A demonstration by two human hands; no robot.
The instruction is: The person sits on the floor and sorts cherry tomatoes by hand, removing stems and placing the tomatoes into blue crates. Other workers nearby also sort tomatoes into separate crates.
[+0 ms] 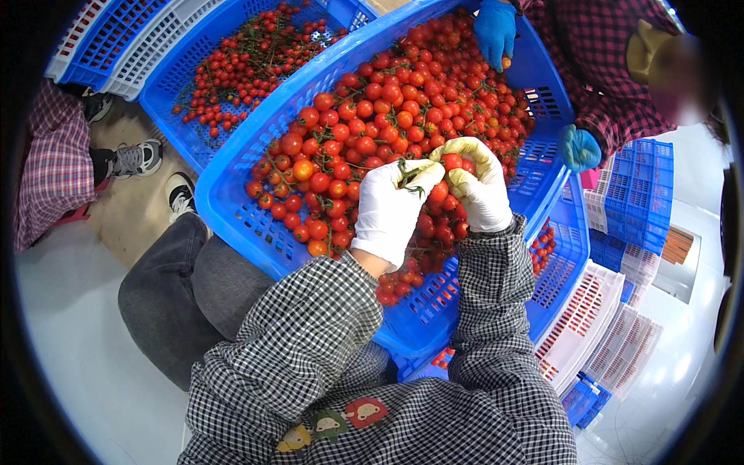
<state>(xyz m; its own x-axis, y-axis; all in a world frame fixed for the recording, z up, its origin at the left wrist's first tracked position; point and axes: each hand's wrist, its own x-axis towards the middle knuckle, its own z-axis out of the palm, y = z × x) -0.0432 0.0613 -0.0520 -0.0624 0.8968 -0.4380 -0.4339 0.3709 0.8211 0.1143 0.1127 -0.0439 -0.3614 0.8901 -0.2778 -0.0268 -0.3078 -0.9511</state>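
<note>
A large blue plastic crate (232, 168) full of red cherry tomatoes (349, 157), some on green stems, lies before me. Over the middle of the heap are both my hands, in white gloves with yellowish stained fingers. My left hand (395, 203) grips a green tomato stem (408, 174) between thumb and fingers. Close beside it, fingertips nearly meeting the left ones, my right hand (476, 186) is closed around a few red cherry tomatoes (451, 162). Whether these tomatoes hang on the stem in my left hand cannot be told.
Across the crate, a co-worker's blue-gloved hand (496, 35) reaches into the tomatoes; the other (580, 148) is by the rim. Another blue crate (174, 104) holds tomatoes on stems at upper left, near a person's shoe (136, 159). Stacked white crates (587, 325) and blue crates (639, 192) stand right.
</note>
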